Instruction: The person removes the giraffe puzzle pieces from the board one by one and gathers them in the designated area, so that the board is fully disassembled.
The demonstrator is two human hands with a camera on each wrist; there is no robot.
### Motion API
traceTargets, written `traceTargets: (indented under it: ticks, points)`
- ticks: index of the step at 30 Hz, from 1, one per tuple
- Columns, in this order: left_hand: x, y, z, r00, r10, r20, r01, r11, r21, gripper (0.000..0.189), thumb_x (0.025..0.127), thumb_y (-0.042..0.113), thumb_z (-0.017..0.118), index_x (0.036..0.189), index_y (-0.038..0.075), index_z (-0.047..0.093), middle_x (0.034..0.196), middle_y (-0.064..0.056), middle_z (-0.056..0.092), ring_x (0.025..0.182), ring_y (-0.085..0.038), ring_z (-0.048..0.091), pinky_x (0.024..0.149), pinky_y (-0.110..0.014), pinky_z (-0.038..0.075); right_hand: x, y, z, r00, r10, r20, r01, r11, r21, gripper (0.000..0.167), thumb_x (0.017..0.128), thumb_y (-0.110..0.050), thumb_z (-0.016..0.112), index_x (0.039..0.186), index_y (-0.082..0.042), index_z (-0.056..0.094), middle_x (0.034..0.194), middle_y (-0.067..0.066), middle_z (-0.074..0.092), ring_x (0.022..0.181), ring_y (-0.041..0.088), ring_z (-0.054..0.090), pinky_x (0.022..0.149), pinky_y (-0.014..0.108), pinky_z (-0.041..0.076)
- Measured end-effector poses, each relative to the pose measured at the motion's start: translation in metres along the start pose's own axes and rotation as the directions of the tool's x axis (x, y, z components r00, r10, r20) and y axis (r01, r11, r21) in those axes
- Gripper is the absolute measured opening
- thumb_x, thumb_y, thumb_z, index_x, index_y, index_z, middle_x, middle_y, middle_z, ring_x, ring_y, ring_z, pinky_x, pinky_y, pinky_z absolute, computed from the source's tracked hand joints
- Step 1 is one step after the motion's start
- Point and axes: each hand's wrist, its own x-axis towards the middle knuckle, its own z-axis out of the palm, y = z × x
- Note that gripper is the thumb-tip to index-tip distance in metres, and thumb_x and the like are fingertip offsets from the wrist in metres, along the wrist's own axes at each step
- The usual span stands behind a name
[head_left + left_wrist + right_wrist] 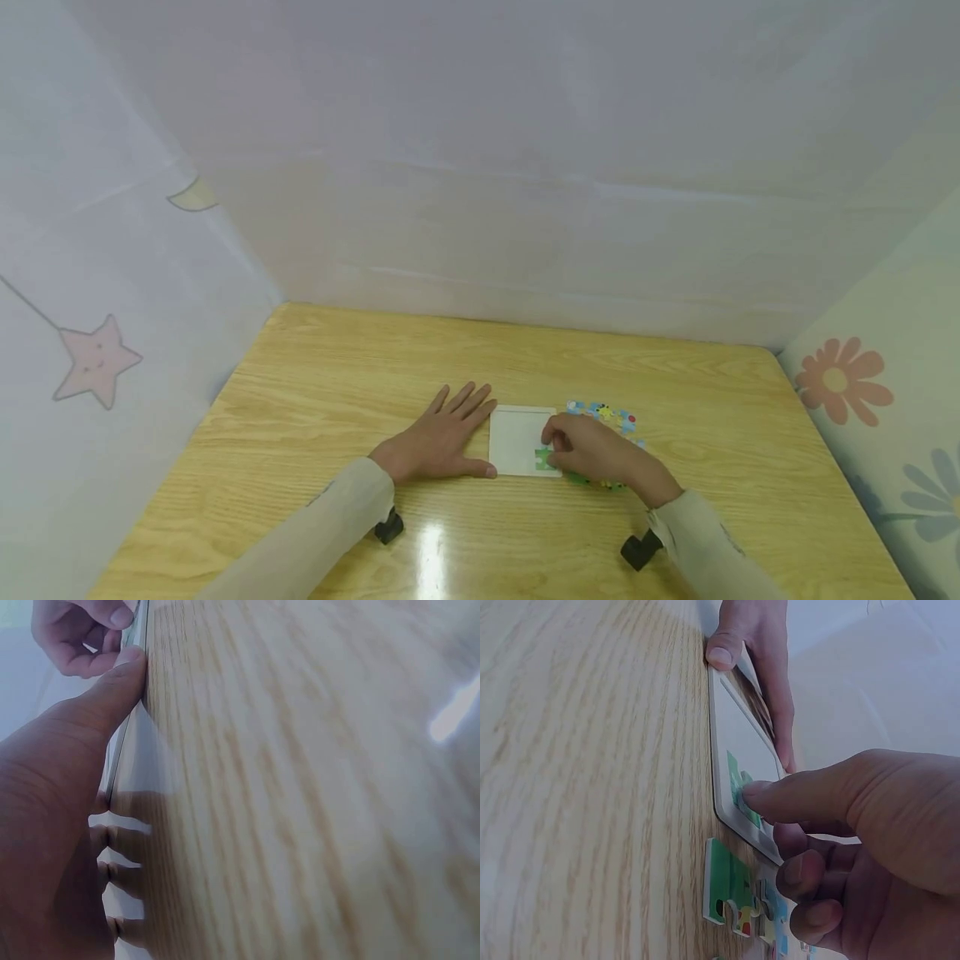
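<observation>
A shallow white puzzle tray (513, 442) lies flat on the wooden table. In its near right corner is a green jigsaw piece (541, 461), which my right hand (596, 450) pinches at the edge with the thumb and index finger. The right wrist view shows the thumb on the green piece (734, 776); the index fingertip is hidden behind it. My left hand (442, 437) rests with spread fingers along the tray's left side, thumb and fingertips at its edge.
Several loose, colourful jigsaw pieces (606, 410) lie just right of the tray, partly covered by my right hand. One green piece (727, 881) lies close to the tray's corner. Printed fabric walls (525, 250) stand at the table's back and sides.
</observation>
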Motion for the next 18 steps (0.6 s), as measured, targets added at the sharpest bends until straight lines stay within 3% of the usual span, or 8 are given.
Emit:
traceTargets:
  ticks: [3,9,15,18]
  points:
    - [-0.0002,-0.0001,-0.0006,1.0,0.002,0.0,-0.002,1.0,-0.001,0.109,0.094,0.082,0.055,0.173,0.017,0.018,0.183,-0.006,0.005,0.171,-0.031,0.003,0.136,-0.064,0.005,0.0002,-0.0018,-0.0003,1.0,0.009,0.002,-0.009,1.0,-0.006,0.019,0.101,-0.015,0.074,0.115,-0.004,0.069,0.085,-0.004,0.059,0.074,0.006,0.051,0.068,0.022,0.048]
    - [-0.0007,0.0001,-0.0015,1.0,-0.001,0.012,0.001,1.0,-0.005,0.109,0.094,0.082,0.054,0.173,0.017,0.016,0.183,-0.006,0.003,0.171,-0.031,0.001,0.137,-0.063,0.003,-0.0004,-0.0042,-0.0004,1.0,0.015,-0.021,-0.015,1.0,-0.007,0.019,0.1,-0.016,0.076,0.112,-0.006,0.066,0.103,0.005,0.062,0.081,0.01,0.052,0.071,0.022,0.049]
    - [0.0005,-0.0004,-0.0005,1.0,0.001,0.005,-0.001,1.0,-0.005,0.11,0.094,0.082,0.054,0.173,0.016,0.017,0.183,-0.006,0.004,0.171,-0.032,0.002,0.136,-0.064,0.004,0.0002,-0.0031,0.0007,1.0,0.016,-0.017,-0.015,0.998,0.062,0.008,0.104,-0.013,0.069,0.109,-0.009,0.065,0.088,0.002,0.067,0.062,0.004,0.05,0.057,0.022,0.047]
    - [0.0003,-0.0004,-0.0004,1.0,0.003,0.003,-0.003,1.0,-0.004,0.11,0.094,0.082,0.055,0.173,0.016,0.017,0.183,-0.006,0.004,0.171,-0.032,0.003,0.136,-0.064,0.004,-0.0015,-0.0035,-0.0005,1.0,0.006,-0.012,-0.005,0.996,0.094,0.004,0.107,-0.013,0.064,0.108,-0.009,0.065,0.089,0.002,0.07,0.061,0.003,0.05,0.056,0.022,0.048]
